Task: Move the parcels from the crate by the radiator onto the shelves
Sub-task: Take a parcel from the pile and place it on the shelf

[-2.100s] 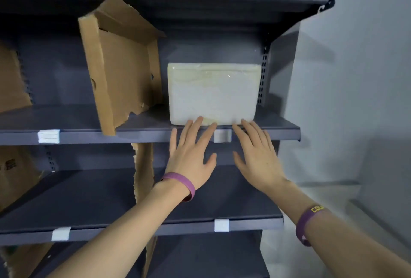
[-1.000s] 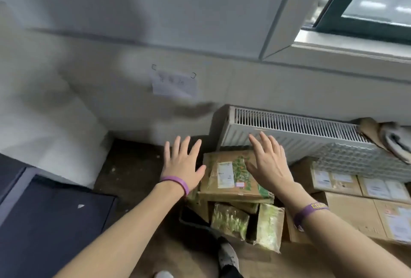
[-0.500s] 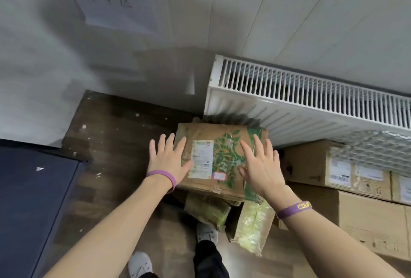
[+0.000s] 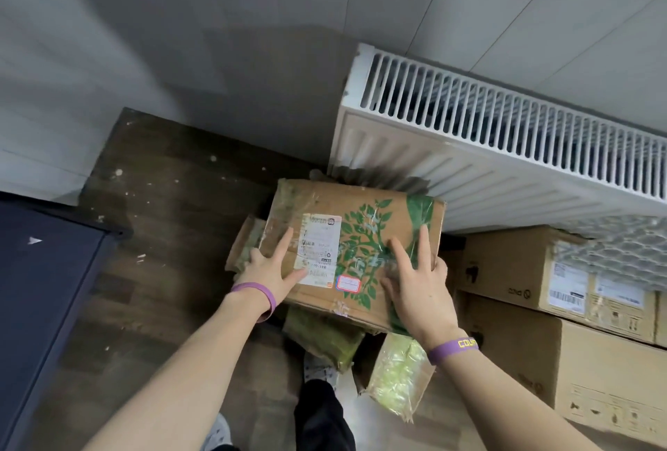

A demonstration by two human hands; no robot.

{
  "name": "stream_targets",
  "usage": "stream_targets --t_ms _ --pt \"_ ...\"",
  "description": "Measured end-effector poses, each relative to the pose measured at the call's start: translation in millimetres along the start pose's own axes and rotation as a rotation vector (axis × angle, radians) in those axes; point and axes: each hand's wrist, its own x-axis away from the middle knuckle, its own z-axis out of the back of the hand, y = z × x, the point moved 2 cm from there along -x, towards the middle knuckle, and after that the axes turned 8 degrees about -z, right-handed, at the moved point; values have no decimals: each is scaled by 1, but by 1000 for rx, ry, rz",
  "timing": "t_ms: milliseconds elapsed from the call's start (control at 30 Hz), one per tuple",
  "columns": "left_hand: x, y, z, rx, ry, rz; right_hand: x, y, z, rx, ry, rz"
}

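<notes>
- Lower centre, green-wrapped packets [image 4: 397,374] are lying half hidden under the parcel [image 4: 364,230].
- The left hand [image 4: 267,270] is gripping the parcel's left edge, its outer fingers disappearing over the side.
- The right hand [image 4: 418,288] is pressing flat on top, fingers straight and spread.
- Mid-frame, the parcel is sitting just before the radiator [image 4: 505,147], its label unreadable.
</notes>
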Motion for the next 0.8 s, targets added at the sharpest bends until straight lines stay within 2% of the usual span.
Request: stream_targets --t_ms 167,367,567,800 --pt "21 -7 -6 215 101 101 5 2 1 -15 19 72" --pt "75 -26 8 259 211 191 23 -17 17 -32 56 191" --pt "160 -67 77 491 454 254 56 -100 75 -102 190 422" --pt "313 -123 166 504 786 390 123 -235 176 -135 317 771"
